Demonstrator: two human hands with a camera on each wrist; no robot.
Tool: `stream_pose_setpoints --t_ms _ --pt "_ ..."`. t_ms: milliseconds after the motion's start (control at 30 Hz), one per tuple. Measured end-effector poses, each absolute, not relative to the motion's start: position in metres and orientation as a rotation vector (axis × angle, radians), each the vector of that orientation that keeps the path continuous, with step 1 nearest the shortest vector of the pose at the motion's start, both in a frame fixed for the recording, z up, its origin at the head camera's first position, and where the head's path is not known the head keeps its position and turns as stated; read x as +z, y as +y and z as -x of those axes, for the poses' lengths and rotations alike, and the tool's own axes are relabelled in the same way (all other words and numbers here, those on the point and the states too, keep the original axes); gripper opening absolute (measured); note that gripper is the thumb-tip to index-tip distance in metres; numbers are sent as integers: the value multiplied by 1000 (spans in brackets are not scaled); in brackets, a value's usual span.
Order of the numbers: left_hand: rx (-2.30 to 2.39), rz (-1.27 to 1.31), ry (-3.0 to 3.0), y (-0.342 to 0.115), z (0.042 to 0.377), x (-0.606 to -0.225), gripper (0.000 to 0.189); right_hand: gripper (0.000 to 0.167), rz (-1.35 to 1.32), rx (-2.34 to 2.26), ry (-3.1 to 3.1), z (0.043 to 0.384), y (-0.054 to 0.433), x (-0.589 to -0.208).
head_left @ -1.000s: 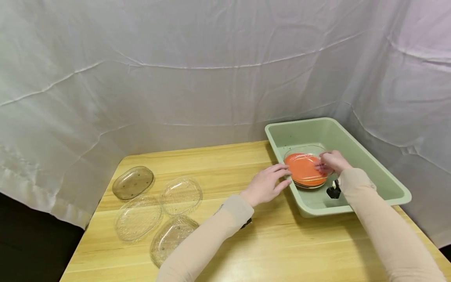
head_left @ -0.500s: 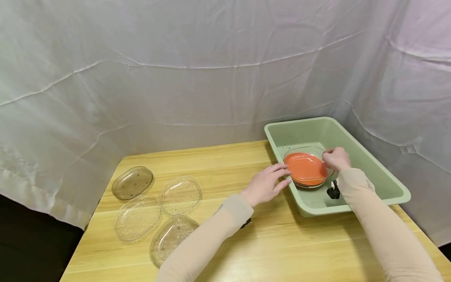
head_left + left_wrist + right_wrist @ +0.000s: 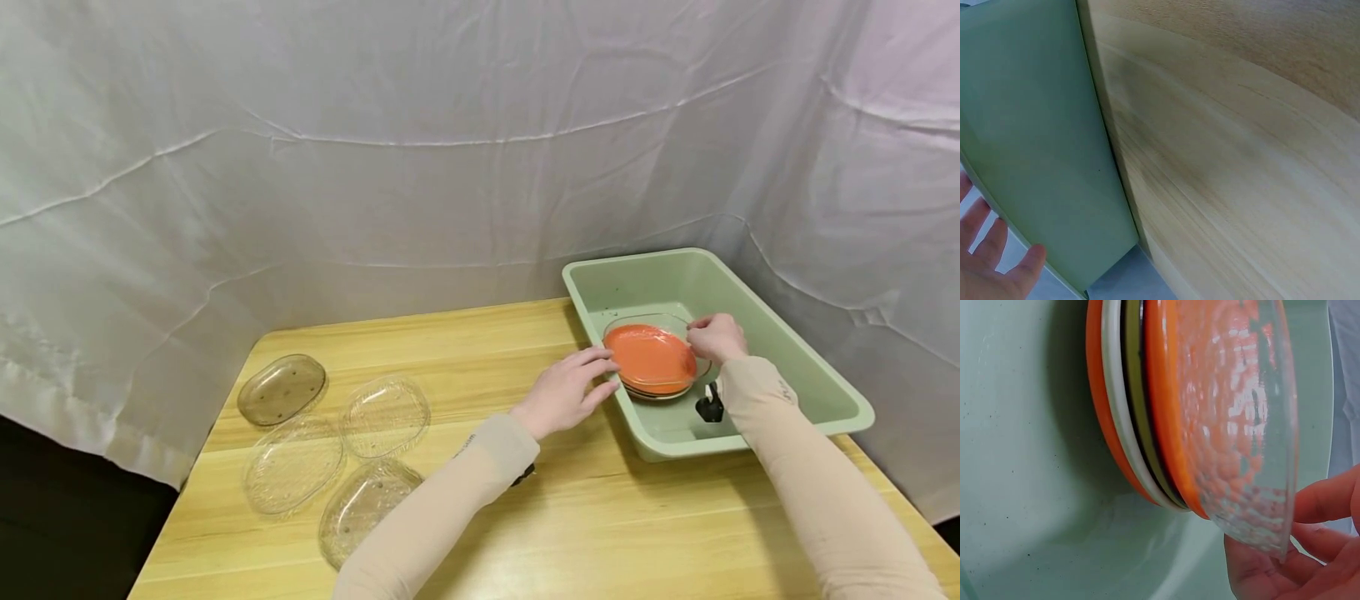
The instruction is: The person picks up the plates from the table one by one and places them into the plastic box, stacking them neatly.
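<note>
In the head view, my right hand (image 3: pixel 717 339) reaches into the green tub (image 3: pixel 798 383) and pinches the right rim of a clear textured dish (image 3: pixel 1244 444). Thumb on one side, fingers on the other: the right wrist view shows that grip. Beneath the clear dish is a stack of plates, topped by an orange plate (image 3: pixel 651 358). A green plate (image 3: pixel 1135 387), a white plate (image 3: pixel 1112 369) and another orange plate (image 3: pixel 1095 375) make up the layers below. My left hand (image 3: pixel 564 393) has its fingertips at the tub's near-left rim, fingers extended and loosely spread.
On the left of the wooden table (image 3: pixel 480 342) lie a brown tinted oval dish (image 3: pixel 283 389), two clear dishes, one nearer the middle (image 3: pixel 386 417), and another tinted dish (image 3: pixel 367 508) partly behind my left sleeve. A grey curtain (image 3: pixel 420 200) hangs behind and at the right.
My right hand has shifted from over the orange plate to the right edge of the clear dish, its fingers now closed on the rim. The left hand stays in place.
</note>
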State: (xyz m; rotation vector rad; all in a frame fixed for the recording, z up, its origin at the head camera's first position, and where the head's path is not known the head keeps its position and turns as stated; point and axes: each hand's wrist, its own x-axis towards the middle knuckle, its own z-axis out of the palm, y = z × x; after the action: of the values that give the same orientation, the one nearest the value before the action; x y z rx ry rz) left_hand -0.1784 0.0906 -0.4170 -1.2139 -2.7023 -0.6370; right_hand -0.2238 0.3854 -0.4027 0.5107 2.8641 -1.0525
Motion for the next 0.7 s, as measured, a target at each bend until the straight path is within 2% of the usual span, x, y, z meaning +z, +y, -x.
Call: stream_pose_setpoints --t_ms 700 --pt "-638 1205 -2702 89 180 -416 42 49 -467 -1058 2823 228 383 -402"
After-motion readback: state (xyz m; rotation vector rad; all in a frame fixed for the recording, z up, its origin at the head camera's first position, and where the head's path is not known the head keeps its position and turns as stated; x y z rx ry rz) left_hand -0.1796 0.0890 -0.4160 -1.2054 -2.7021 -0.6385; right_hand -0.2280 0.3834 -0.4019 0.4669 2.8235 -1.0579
